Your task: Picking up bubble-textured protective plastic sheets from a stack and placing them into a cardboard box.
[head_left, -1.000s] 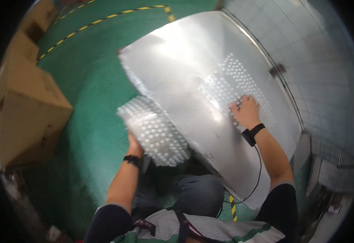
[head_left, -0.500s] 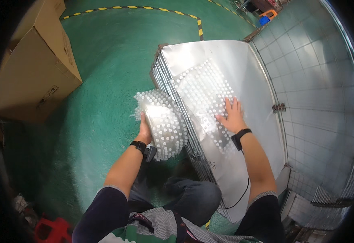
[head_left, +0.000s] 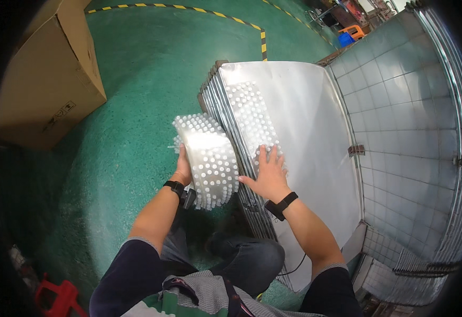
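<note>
A curved bundle of clear sheet studded with white round pads [head_left: 218,164] hangs beside the left edge of a stack of metal panels. My left hand [head_left: 183,168] grips its left side, the thumb showing and the other fingers mostly hidden. On the top metal panel [head_left: 315,148] lies a flat dotted strip [head_left: 249,108] of the same kind, along the left edge. My right hand [head_left: 269,177] rests on its near end with fingers spread, the thumb pointing toward the bundle. Whether strip and bundle are joined, I cannot tell.
A large cardboard box [head_left: 46,84] stands at the far left on the green floor. Upright gridded metal panels [head_left: 394,121] rise on the right. A red plastic stool [head_left: 59,298] is at lower left. Yellow-black tape [head_left: 175,7] marks the floor behind.
My right hand has slid left, closer to the bundle. The dotted sheet on the panel now covers a narrower band near the left edge. My left hand keeps its hold.
</note>
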`<state>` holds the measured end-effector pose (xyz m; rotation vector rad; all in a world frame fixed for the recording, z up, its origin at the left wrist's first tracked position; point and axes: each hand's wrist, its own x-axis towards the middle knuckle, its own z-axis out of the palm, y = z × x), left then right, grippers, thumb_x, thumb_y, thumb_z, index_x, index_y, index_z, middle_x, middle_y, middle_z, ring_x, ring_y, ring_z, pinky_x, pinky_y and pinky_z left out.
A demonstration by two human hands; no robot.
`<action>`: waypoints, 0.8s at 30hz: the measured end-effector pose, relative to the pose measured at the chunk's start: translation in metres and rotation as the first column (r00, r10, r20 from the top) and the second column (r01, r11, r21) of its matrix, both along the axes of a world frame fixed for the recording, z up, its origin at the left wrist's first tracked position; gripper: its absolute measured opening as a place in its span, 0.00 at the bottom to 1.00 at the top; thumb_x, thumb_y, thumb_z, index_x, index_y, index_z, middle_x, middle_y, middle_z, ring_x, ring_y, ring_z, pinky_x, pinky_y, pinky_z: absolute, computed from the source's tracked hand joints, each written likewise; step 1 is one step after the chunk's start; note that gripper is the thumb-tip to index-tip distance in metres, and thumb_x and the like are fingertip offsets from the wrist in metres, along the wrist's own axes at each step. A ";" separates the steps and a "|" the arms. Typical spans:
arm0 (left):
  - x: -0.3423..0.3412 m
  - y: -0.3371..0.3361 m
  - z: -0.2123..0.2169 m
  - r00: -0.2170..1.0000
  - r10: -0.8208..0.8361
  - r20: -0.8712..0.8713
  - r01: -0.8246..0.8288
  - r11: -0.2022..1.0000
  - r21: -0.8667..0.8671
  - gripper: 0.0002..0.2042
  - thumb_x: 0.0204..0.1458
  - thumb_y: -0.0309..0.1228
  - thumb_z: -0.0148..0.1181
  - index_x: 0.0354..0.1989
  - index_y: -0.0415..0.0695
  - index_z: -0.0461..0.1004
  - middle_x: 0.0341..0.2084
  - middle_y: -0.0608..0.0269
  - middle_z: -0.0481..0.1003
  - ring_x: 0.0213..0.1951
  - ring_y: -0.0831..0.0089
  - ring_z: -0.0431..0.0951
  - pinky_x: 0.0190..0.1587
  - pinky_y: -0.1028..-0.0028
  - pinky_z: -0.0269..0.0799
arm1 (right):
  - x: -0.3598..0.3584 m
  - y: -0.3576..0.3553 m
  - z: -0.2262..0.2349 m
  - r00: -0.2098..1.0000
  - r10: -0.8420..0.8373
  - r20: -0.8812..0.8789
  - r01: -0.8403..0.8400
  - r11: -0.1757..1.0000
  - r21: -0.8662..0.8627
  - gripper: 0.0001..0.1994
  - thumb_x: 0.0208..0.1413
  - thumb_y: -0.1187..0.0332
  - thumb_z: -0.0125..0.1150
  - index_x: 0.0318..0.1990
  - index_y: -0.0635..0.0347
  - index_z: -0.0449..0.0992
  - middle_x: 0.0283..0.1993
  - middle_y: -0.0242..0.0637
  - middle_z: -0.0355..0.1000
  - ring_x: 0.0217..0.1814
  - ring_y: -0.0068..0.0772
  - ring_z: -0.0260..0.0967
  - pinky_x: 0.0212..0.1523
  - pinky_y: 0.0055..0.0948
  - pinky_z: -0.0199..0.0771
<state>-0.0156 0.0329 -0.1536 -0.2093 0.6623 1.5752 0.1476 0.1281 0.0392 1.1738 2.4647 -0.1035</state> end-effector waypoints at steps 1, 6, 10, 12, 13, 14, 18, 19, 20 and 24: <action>0.002 0.003 0.004 1.000 -0.003 -0.002 0.003 1.000 0.012 0.39 0.52 0.64 0.21 0.62 0.46 0.52 0.59 0.53 0.59 0.59 0.59 0.60 0.60 0.61 0.56 | 0.004 0.001 -0.005 1.000 -0.003 -0.002 0.003 1.000 0.012 0.42 0.47 0.54 0.58 0.63 0.67 0.44 0.63 0.68 0.40 0.62 0.75 0.42 0.52 0.61 0.58; 0.011 0.012 -0.017 0.996 0.044 -0.081 -0.051 0.995 -0.084 0.39 0.52 0.64 0.27 0.61 0.43 0.54 0.57 0.53 0.61 0.57 0.59 0.62 0.59 0.65 0.55 | -0.032 -0.045 -0.022 0.976 0.218 0.010 -0.218 0.974 -0.056 0.34 0.46 0.68 0.52 0.62 0.68 0.49 0.60 0.67 0.49 0.53 0.73 0.56 0.45 0.48 0.70; 0.013 0.015 -0.015 0.996 0.074 -0.052 -0.075 0.997 -0.026 0.38 0.53 0.62 0.30 0.61 0.42 0.55 0.57 0.54 0.61 0.56 0.60 0.63 0.59 0.65 0.55 | -0.039 -0.069 0.016 0.977 0.193 -0.089 -0.209 0.949 -0.238 0.31 0.44 0.67 0.55 0.58 0.68 0.55 0.56 0.63 0.54 0.53 0.63 0.58 0.50 0.46 0.65; -0.001 0.003 -0.034 0.996 0.089 0.019 -0.090 0.994 0.061 0.38 0.53 0.62 0.29 0.61 0.42 0.55 0.57 0.53 0.61 0.57 0.60 0.62 0.60 0.65 0.55 | -0.012 -0.056 0.022 0.942 0.248 -0.226 -0.290 0.941 -0.174 0.30 0.45 0.66 0.56 0.57 0.69 0.56 0.56 0.63 0.55 0.54 0.61 0.58 0.52 0.46 0.63; -0.006 -0.001 -0.036 0.996 0.083 0.021 -0.084 0.994 0.064 0.38 0.53 0.62 0.29 0.61 0.42 0.55 0.57 0.53 0.61 0.57 0.60 0.62 0.60 0.65 0.55 | 0.010 -0.043 0.027 0.886 0.304 -0.349 -0.355 0.930 -0.092 0.29 0.46 0.64 0.56 0.56 0.69 0.58 0.55 0.62 0.56 0.55 0.59 0.58 0.53 0.45 0.61; -0.012 -0.004 -0.034 0.993 0.078 0.086 -0.088 0.988 0.125 0.39 0.52 0.63 0.29 0.61 0.42 0.54 0.57 0.53 0.61 0.57 0.59 0.62 0.60 0.65 0.55 | 0.038 -0.035 0.026 0.886 0.275 -0.373 -0.319 0.946 -0.060 0.29 0.47 0.64 0.57 0.56 0.69 0.58 0.55 0.62 0.56 0.55 0.59 0.57 0.55 0.44 0.59; -0.010 -0.001 -0.023 0.996 0.093 -0.008 -0.093 0.994 0.060 0.39 0.52 0.63 0.26 0.63 0.43 0.51 0.58 0.52 0.59 0.58 0.58 0.61 0.60 0.63 0.55 | 0.160 -0.057 0.006 0.945 0.055 -0.323 -0.073 0.996 -0.045 0.33 0.46 0.63 0.60 0.58 0.67 0.55 0.61 0.60 0.48 0.61 0.62 0.49 0.57 0.55 0.52; -0.008 0.008 -0.022 0.986 0.074 -0.148 -0.082 0.995 -0.050 0.39 0.52 0.63 0.25 0.63 0.43 0.51 0.58 0.52 0.59 0.58 0.58 0.61 0.60 0.62 0.55 | 0.184 -0.070 0.000 0.978 -0.002 -0.209 -0.005 0.999 -0.032 0.34 0.45 0.64 0.60 0.59 0.67 0.53 0.62 0.61 0.46 0.63 0.62 0.46 0.57 0.59 0.49; -0.005 0.016 -0.021 0.988 0.069 -0.140 -0.076 0.996 -0.046 0.39 0.52 0.63 0.25 0.63 0.43 0.51 0.58 0.52 0.59 0.58 0.58 0.61 0.60 0.62 0.55 | 0.206 -0.083 -0.013 0.979 -0.006 -0.202 0.001 1.000 -0.028 0.34 0.45 0.64 0.60 0.59 0.67 0.53 0.62 0.61 0.46 0.63 0.62 0.46 0.57 0.59 0.49; 0.009 0.029 -0.018 0.998 0.039 0.047 -0.040 0.999 0.025 0.40 0.52 0.65 0.24 0.62 0.43 0.51 0.58 0.53 0.60 0.58 0.57 0.61 0.59 0.61 0.56 | 0.248 -0.107 -0.034 0.998 0.033 0.046 -0.035 0.999 0.030 0.38 0.43 0.63 0.61 0.60 0.65 0.50 0.65 0.57 0.42 0.66 0.61 0.40 0.57 0.66 0.43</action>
